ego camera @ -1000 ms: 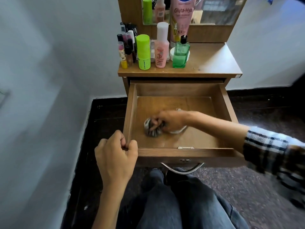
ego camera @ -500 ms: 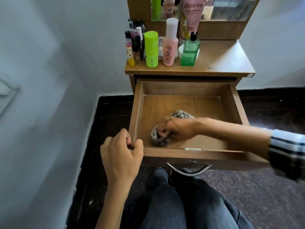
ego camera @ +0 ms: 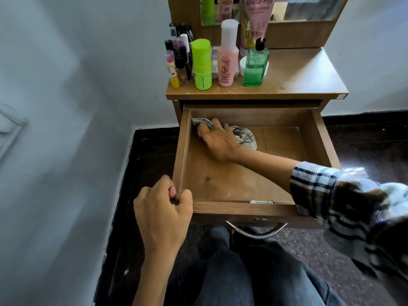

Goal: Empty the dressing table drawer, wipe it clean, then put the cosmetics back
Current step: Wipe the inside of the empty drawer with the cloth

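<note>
The right hand (ego camera: 217,141) is pressing the cloth (ego camera: 244,135) into the drawer (ego camera: 326,149) corner beyond it; the left hand (ego camera: 162,208) is clamping the near corner, so harder pushing could be tipping the bottles (ego camera: 227,62) above.

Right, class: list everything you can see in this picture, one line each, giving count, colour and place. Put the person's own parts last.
drawer: one, brown wood, pulled open, nothing inside but the cloth.
drawer handle: one, silver, on the drawer front.
cloth: one, grey checked, far left corner of the drawer.
roll-on bottle: one, lime green, on the tabletop.
lotion bottle: one, pink with white cap, beside it.
pump bottle: one, clear green, right of the pink one.
slim tubes: several, dark and pink, far left of the tabletop.
Gluta-Hya tube: one, pink, at the back.
mirror: one, above the tabletop.
left hand: gripping the drawer's near left corner.
right hand: pressing the cloth.
</note>
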